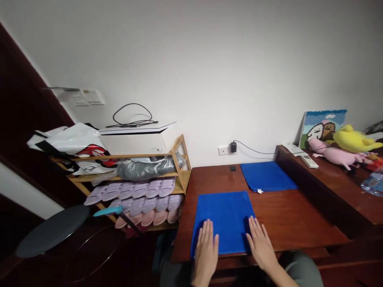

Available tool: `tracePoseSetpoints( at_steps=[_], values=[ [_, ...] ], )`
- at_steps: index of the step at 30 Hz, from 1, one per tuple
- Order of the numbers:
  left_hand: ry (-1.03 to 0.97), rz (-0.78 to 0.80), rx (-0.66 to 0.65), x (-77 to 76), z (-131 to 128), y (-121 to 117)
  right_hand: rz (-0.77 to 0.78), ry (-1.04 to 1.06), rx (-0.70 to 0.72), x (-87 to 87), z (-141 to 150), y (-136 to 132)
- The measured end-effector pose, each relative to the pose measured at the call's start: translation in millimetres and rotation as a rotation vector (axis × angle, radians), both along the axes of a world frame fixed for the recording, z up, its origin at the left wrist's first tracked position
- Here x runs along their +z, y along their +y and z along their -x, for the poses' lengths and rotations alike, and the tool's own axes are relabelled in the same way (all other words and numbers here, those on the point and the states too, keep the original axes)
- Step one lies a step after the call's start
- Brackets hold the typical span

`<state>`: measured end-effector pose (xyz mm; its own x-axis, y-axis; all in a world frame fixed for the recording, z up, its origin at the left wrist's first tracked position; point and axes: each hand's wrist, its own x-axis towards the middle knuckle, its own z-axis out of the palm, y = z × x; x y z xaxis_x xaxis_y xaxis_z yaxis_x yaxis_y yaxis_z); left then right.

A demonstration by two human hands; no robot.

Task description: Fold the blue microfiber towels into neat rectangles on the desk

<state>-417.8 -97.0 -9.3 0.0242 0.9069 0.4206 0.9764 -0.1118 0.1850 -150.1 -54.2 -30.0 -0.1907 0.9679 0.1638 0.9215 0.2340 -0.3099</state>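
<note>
In the head view, I am holding my left hand open and flat over the left edge of a bright-blue, rectangular fabric cloth, my right hand likewise over its right edge. Neither is grasping anything; whether my palms are pressing, I cannot tell. The cloth is lying between and ahead of my hands on a reddish-brown wooden table. Beyond my right hand, a second blue fabric cloth is lying flat, untouched. I am judging the nearer cloth's smoothing almost done, perhaps only its edges needing straightening.
</note>
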Motion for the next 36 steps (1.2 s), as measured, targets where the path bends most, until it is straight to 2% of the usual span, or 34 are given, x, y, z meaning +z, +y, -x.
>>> tracePoseSetpoints(
  at_steps=[3, 6, 9, 12, 14, 16, 18, 21, 23, 25, 27, 29, 34, 36],
  values=[
    [0.002, 0.084, -0.234, 20.7, -61.9, 18.8, 0.006, -0.002, 0.031, -8.9, 9.8, -8.1],
    [0.002, 0.2, -0.37, 20.9, -103.4, 32.3, 0.014, -0.028, 0.04, -28.1, 9.1, -9.0],
    [0.01, 0.281, -0.377, 7.3, -117.0, 36.0, -0.004, -0.039, 0.045, -43.3, 5.0, -7.2],
    [0.025, 0.29, -0.391, -3.2, -117.3, 35.7, -0.004, -0.041, 0.031, -45.6, 4.5, -6.4],
    [0.036, 0.274, -0.392, -6.1, -111.5, 35.9, 0.009, -0.041, 0.018, -42.2, 5.3, -6.5],
    [0.049, 0.254, -0.336, -8.9, -94.5, 35.8, 0.014, -0.03, 0.008, -38.3, 5.7, -6.6],
    [0.071, 0.239, -0.212, -14.1, -62.0, 33.2, 0.013, -0.012, -0.004, -36.0, 5.5, -6.6],
    [0.116, 0.193, -0.013, -27.3, 5.0, 22.3, 0.02, 0.009, -0.022, -36.8, 4.9, -7.7],
    [0.137, 0.141, 0.032, -36.7, 43.2, 12.2, 0.034, 0.01, -0.024, -38.9, 4.0, -9.4],
    [0.14, 0.106, 0.055, -43.8, 64.4, 3.8, 0.062, -0.002, -0.022, -39.4, 2.1, -9.5],
    [0.129, 0.092, 0.07, -47.9, 69.1, -0.5, 0.101, -0.017, -0.028, -34.4, -0.8, -4.0],
    [0.114, 0.087, 0.078, -49.3, 64.9, -0.7, 0.126, -0.02, -0.039, -20.9, -3.7, 11.5],
    [0.099, 0.07, 0.072, -46.3, 56.4, 2.5, 0.082, -0.03, -0.008, 32.6, 1.5, 88.5],
    [0.097, 0.068, 0.069, -45.2, 57.5, 1.5, 0.122, -0.061, -0.014, 44.0, 7.9, 120.2]
  ],
)
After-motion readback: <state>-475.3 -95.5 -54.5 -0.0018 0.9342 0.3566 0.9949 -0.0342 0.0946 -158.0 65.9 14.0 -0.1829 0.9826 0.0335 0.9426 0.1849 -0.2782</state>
